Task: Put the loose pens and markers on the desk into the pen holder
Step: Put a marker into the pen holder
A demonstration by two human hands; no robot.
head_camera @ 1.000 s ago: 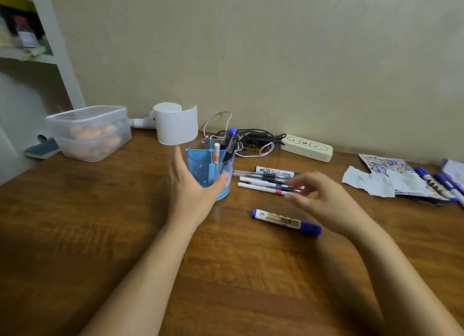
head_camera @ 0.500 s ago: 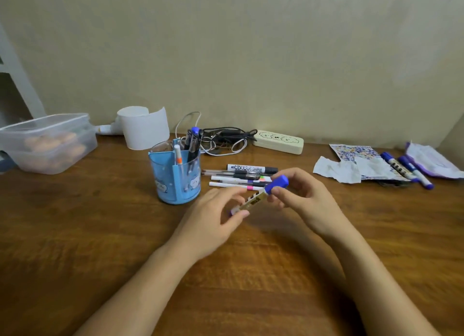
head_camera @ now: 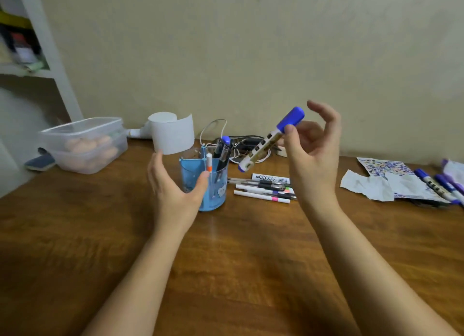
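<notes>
On the surface: about halfway done, I'd say.
Done: a few pens already stand in the blue pen holder (head_camera: 211,185).
In hand: right hand (head_camera: 311,157) pinches a blue-capped marker (head_camera: 272,138) in the air, tilted toward the holder.
Left hand (head_camera: 173,185): open, cupped around the holder, thumb touching it.
Left to do: pens beside the holder (head_camera: 263,188), markers far right (head_camera: 437,186).
Surface (head_camera: 75,235): brown wood, paper scraps (head_camera: 369,186), food box (head_camera: 85,144).
Room: plain beige wall, white shelf at left.

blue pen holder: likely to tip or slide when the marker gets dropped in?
Probably tippy: the pen holder is tall on a small base, with pens standing above its rim. It looks like thin, light plastic, so it may slide on the smooth wooden desk. The left hand cupped around it suggests bracing helps.
</notes>
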